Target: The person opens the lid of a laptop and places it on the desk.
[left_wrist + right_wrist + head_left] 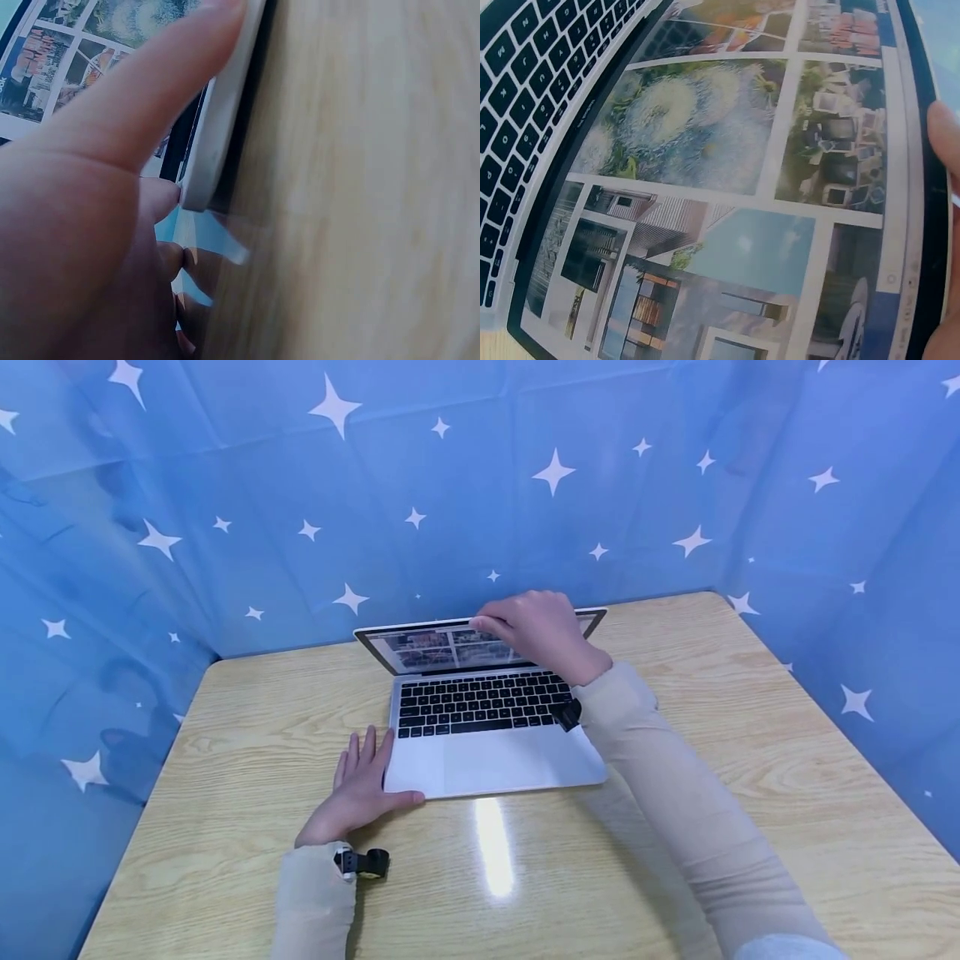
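Note:
An open silver laptop (491, 764) sits on the wooden table, its black keyboard (480, 702) facing me. My right hand (543, 628) grips the top edge of the lid right of centre, thumb over the front bezel and fingers behind. The lid's screen (682, 135) is lit with a grid of pictures, and that hand's fingertips show at the right border of the right wrist view. At the base's front left corner rests my left hand (362, 789), thumb along the front edge and fingers straight beside the left side. The left wrist view shows its thumb (150, 97) across the corner.
A light wood table (247, 752) extends around the laptop, with a bright reflection in front of it. Blue curtains (450, 510) with white stars hang behind and at both sides. Both forearms wear pale sleeves (690, 810) and black wrist devices (367, 863).

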Motion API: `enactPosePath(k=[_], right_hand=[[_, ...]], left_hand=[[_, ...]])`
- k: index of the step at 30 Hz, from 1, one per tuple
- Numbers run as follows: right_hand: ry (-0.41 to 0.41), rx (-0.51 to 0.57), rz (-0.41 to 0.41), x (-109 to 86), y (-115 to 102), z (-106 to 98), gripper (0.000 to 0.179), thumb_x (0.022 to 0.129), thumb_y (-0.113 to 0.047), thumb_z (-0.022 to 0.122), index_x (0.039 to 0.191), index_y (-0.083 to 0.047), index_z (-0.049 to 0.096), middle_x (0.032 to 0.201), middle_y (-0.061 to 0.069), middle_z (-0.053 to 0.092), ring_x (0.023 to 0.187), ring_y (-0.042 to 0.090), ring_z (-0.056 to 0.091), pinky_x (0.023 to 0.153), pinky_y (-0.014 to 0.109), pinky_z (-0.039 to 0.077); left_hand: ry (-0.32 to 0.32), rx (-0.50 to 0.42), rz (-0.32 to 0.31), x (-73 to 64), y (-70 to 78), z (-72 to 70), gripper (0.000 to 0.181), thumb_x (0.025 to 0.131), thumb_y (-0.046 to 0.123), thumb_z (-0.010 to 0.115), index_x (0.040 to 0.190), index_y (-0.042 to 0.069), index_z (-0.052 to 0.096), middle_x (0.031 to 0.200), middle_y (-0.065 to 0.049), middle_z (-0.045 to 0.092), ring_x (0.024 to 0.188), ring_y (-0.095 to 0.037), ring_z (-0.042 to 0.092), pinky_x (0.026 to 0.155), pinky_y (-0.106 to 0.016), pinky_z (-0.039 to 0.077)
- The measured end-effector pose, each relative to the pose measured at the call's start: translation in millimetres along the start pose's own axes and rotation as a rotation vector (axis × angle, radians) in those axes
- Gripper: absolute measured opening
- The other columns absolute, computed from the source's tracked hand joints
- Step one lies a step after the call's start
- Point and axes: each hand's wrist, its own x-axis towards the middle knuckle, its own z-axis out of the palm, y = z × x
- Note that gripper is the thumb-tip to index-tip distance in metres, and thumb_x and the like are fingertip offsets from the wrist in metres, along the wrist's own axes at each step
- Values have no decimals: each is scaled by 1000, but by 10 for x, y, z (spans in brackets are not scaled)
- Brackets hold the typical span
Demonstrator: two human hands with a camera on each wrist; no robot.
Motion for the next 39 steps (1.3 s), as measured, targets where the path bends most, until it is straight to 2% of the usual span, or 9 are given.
enactPosePath(k=[6,13,21,26,29,31,39], right_hand=[[116,-30,-81,40,85,52,32,89,-45,46,93,-24,70,56,-9,57,42,6,43,36,28,25],[223,13,-151,72,138,104,31,89,-42,49,93,-21,71,65,-5,64,49,7,51,39,27,32],[245,52,-243,73,200,109,22,90,-26,53,107,-23,67,89,-4,68,64,11,61,41,27,38],[238,67,-297,98,232,102,28,91,-17,53,115,-25,62,102,-5,66,77,11,63,41,25,38],[255,32,-323,100,234,114,35,90,-8,50,117,-27,60,109,-4,61,74,11,61,39,24,32],[281,-9,-333,90,230,128,39,89,-3,49,117,-27,60,109,-2,58,72,11,59,38,24,29],[412,-103,-323,105,155,167,44,86,8,43,112,-20,65,94,6,56,75,19,49,53,27,39]], left_hand=[[2,2,-2,7,1,-8,114,62,71,60,145,17,4,147,-15,-11,130,-34,-21,102,-53,-10],[7,-1,-6,15,-6,10,114,61,72,59,145,19,4,148,-14,-10,130,-33,-21,102,-54,-9],[3,3,-15,12,-19,11,114,61,73,59,145,19,4,148,-14,-11,130,-33,-20,102,-53,-10],[7,5,-18,16,-14,14,114,61,73,59,145,19,4,148,-14,-10,130,-33,-20,102,-53,-10],[-1,0,-21,14,-5,23,114,61,73,59,145,19,3,148,-13,-11,130,-33,-20,102,-53,-10],[-7,-6,-24,8,3,29,114,61,73,59,145,19,3,148,-12,-11,130,-33,-20,102,-52,-10],[9,-17,-17,-5,-2,1,113,61,72,59,145,20,4,148,-12,-11,130,-32,-21,102,-53,-10]])
